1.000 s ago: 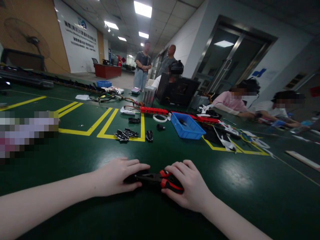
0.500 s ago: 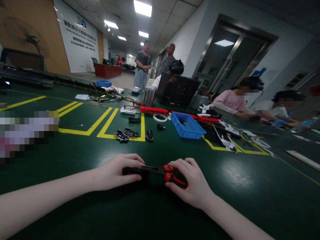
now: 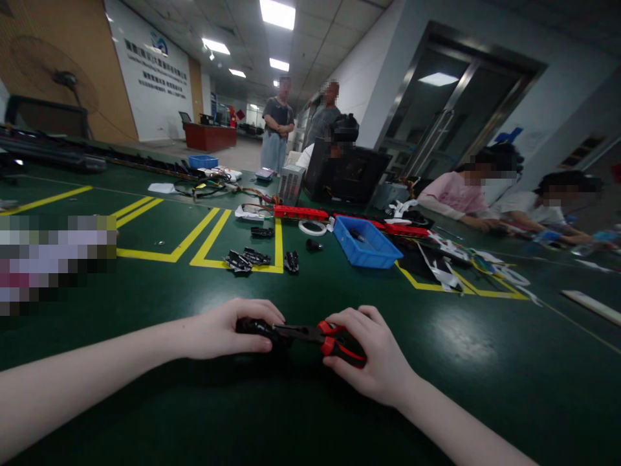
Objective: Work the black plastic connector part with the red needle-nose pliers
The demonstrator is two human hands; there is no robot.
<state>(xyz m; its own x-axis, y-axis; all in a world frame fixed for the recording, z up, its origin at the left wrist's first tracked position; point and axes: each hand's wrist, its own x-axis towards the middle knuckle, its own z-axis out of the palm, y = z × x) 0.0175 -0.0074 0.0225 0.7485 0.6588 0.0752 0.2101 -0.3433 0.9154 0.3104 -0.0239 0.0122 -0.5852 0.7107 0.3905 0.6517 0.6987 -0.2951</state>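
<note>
Near the front of the green table, my left hand point(image 3: 228, 330) grips a black plastic part point(image 3: 259, 329) between thumb and fingers. Its exact kind does not show, and my fingers cover some of it. In my right hand point(image 3: 371, 353) are long-nose pliers point(image 3: 310, 332) with red and black handles. Their jaws point left and their tip meets the right end of the black part; whether the tip pinches it I cannot tell. Beyond my hands lie several black plastic pieces point(image 3: 239, 261) and a small dark round piece point(image 3: 314, 245).
A blue bin point(image 3: 371, 254) with a dark tool in it stands ahead to the right. Behind it runs a red strip point(image 3: 301, 212), beside a white ring point(image 3: 313, 228). Cables and scraps point(image 3: 480, 262) lie farther right. Two people sit at the right; others stand behind.
My left hand has turned the black part slightly, so more of its upper side shows. The pliers stay at its right end, barely shifted.
</note>
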